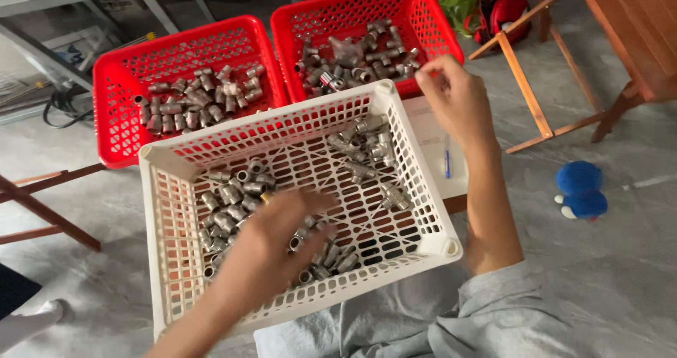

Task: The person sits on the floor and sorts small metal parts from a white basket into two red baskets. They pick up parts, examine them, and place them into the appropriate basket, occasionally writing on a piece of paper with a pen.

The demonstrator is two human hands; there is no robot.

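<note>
A white plastic basket (422,153) in front of me holds several small grey metal sockets (236,196) in loose heaps. My left hand (271,238) is down inside it, blurred, fingers spread over the sockets near the middle; one socket (295,243) sits at its fingertips. My right hand (455,97) hovers above the gap between the white basket's far right corner and the right red basket (437,30), fingers pinched together; whether they hold anything is hidden. The right red basket and the left red basket (113,111) each hold several similar sockets.
A sheet of paper with a blue pen (447,162) lies under the white basket's right side. A wooden stool frame (536,83) stands at the right, a blue toy (581,189) on the grey floor, another wooden frame (42,203) at the left.
</note>
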